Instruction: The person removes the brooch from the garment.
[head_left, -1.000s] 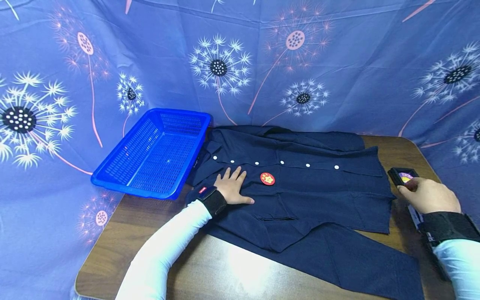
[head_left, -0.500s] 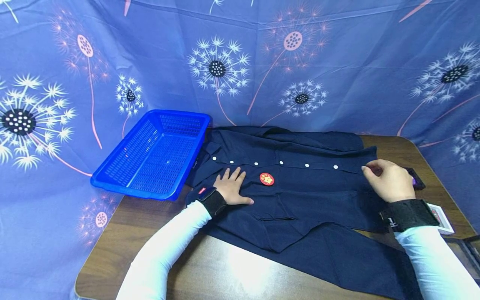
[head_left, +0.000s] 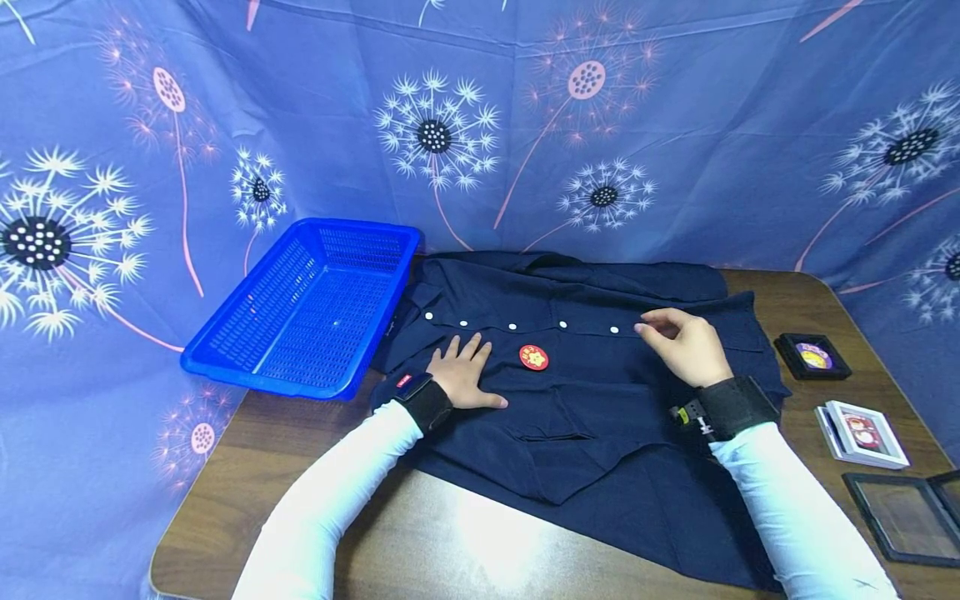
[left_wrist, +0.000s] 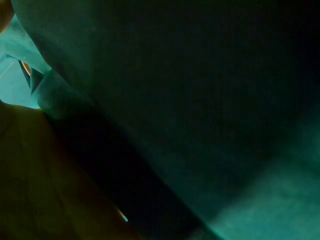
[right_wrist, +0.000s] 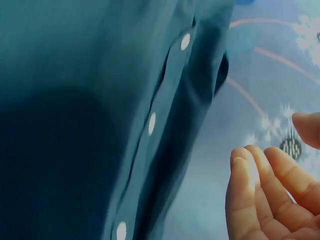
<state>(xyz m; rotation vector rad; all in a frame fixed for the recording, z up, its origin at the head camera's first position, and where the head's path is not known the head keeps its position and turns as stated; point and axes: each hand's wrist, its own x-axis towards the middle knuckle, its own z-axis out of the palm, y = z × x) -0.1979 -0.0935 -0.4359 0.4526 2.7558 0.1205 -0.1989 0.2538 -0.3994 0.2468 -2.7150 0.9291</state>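
Note:
A dark navy button-up shirt (head_left: 592,387) lies spread on the table, its white buttons (head_left: 563,324) in a row across it. My left hand (head_left: 463,375) rests on the shirt near the collar end, fingers spread. Just right of that hand, a round red badge (head_left: 534,358) with a yellow star-like figure lies on the fabric. Over the shirt's right part is my right hand (head_left: 686,346), fingers bent and fingertips close by the button row. In the right wrist view the thumb and fingers (right_wrist: 242,175) stand apart with nothing between them. Dim cloth (left_wrist: 175,75) fills most of the left wrist view.
A blue plastic basket (head_left: 262,381) stands at the left back. Along the table's right side are a black box (head_left: 787,352) with a purple and yellow badge, white-framed cases (head_left: 836,429) and an opened black-framed case (head_left: 900,517). A dandelion-print curtain (head_left: 517,108) hangs behind.
My right hand has moved left from the black box at the table's right edge to over the shirt's button row. My left hand has stayed on the shirt.

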